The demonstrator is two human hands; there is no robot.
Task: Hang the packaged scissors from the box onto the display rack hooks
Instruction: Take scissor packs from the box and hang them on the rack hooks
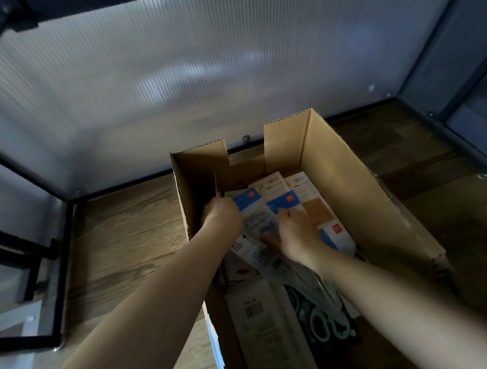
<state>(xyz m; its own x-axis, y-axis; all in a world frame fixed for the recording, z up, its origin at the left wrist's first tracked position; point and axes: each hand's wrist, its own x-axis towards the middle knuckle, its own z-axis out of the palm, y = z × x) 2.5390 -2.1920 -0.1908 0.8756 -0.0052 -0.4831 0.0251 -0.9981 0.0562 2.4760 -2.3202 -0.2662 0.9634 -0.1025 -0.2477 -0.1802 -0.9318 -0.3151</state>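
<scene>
Packaged scissors [257,226] overlap loosely at the box's [350,183] far end; left hand [222,214] grips one, right hand [296,235] presses flat. Neighbouring packs may snag and lift.

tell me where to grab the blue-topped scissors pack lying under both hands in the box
Probably by its blue header end, coming from above. The pack lies flat and slanted on the pile in the cardboard box, its header pointing at the far wall, near the left hand. The right hand covers its lower part. Any hang hole is too blurred to see.
</scene>
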